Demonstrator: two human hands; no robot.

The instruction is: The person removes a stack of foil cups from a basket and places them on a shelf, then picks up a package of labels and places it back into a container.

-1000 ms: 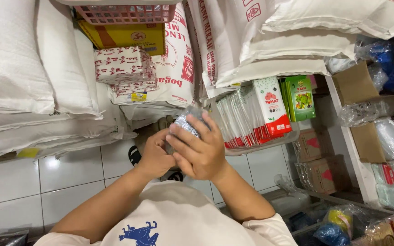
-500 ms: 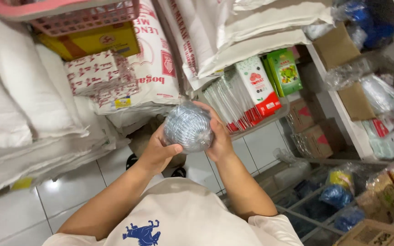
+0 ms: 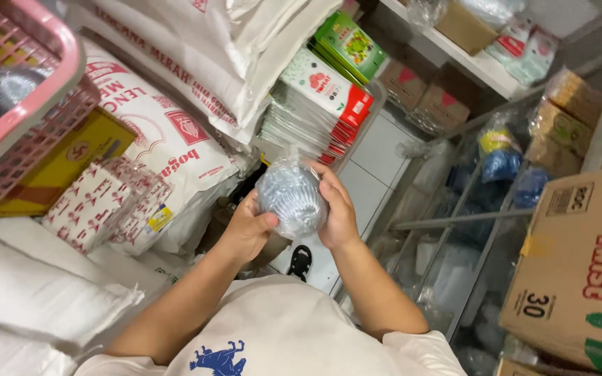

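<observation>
Now the round silvery stack of foil cups in a clear plastic bag (image 3: pixel 291 198) sits higher and closer to the chest than a second ago, fully bared between both hands. Left hand (image 3: pixel 247 230) cups its side, fingers curled, thumb pressed on. Right hand (image 3: pixel 338 209) wraps the other side. Behind: white sacks (image 3: pixel 168 132), pink plastic basket (image 3: pixel 29 97), red-and-white flat packets (image 3: pixel 315 104).
</observation>
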